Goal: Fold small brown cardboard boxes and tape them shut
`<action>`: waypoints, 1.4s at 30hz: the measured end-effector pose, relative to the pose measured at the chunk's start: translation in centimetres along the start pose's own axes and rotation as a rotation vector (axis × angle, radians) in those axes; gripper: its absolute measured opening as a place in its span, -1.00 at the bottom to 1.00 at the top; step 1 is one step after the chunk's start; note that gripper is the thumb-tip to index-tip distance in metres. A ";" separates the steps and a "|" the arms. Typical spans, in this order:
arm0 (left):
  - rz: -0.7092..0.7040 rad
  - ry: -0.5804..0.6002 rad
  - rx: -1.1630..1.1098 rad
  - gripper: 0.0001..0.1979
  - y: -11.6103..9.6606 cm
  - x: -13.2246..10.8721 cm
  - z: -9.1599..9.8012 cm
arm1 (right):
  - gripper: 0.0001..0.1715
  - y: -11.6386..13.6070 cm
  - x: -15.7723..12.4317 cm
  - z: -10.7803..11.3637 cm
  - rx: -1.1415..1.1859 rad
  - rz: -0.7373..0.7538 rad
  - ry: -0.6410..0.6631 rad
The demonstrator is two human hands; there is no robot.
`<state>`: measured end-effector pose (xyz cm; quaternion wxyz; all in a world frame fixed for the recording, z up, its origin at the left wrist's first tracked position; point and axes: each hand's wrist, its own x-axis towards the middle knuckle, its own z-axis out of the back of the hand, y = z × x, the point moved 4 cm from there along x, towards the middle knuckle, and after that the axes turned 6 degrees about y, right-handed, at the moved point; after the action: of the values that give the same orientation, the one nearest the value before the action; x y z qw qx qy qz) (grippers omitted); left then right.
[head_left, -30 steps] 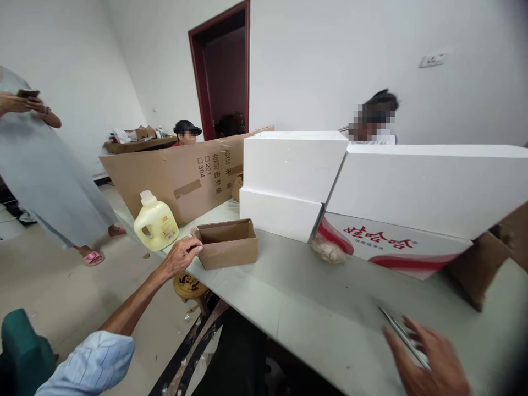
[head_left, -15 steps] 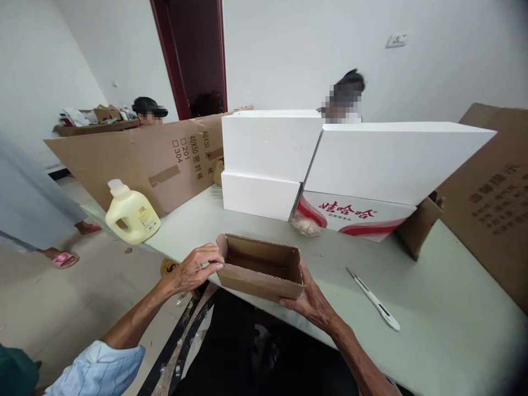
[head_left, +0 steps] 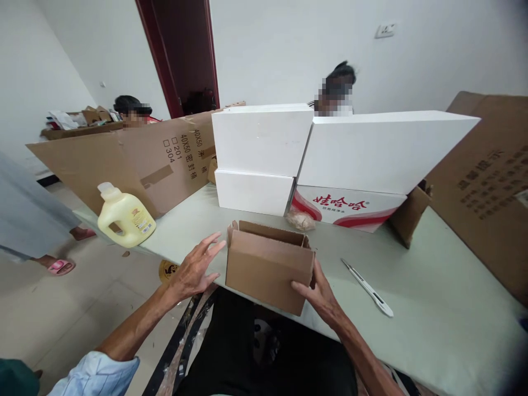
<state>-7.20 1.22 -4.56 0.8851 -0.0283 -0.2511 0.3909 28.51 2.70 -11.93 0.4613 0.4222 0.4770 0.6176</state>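
Head view, single: directed forward and down over the surface (head_left: 437, 313); lap (head_left: 218, 346) included at six o'clock, left hand (head_left: 193, 272) and right hand (head_left: 322, 294) shown at close range, wall (head_left: 268, 55) set farther off at twelve.

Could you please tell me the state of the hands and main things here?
Small brown cardboard box: open at top
Right hand: gripping the box's right end
Left hand: open, holding nothing
Slim white-handled knife: lying flat
Pale yellow plastic jug: capped, upright
White rectangular boxes: stacked

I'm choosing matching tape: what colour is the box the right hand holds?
The box is brown, seen best in the head view.
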 end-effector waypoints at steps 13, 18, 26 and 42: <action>-0.371 0.166 0.186 -0.01 -1.8 -0.7 -2.8 | -0.23 0.4 -0.2 1.0 0.448 -0.551 0.251; -0.236 0.196 -0.044 0.13 -2.3 0.1 -1.2 | -0.14 1.1 -1.1 2.0 0.429 -0.566 0.396; 0.027 0.280 -0.388 0.25 -1.2 1.4 0.6 | -0.18 2.0 -2.1 2.0 0.253 -0.514 0.435; 0.022 0.145 -0.512 0.02 -0.7 3.3 -0.3 | -0.69 -6.5 -2.5 15.3 -1.329 -0.421 -0.211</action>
<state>-4.71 3.14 -3.28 0.8604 -0.2819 -0.2774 0.3214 44.88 4.05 -15.64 0.7751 0.0074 0.0231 0.6314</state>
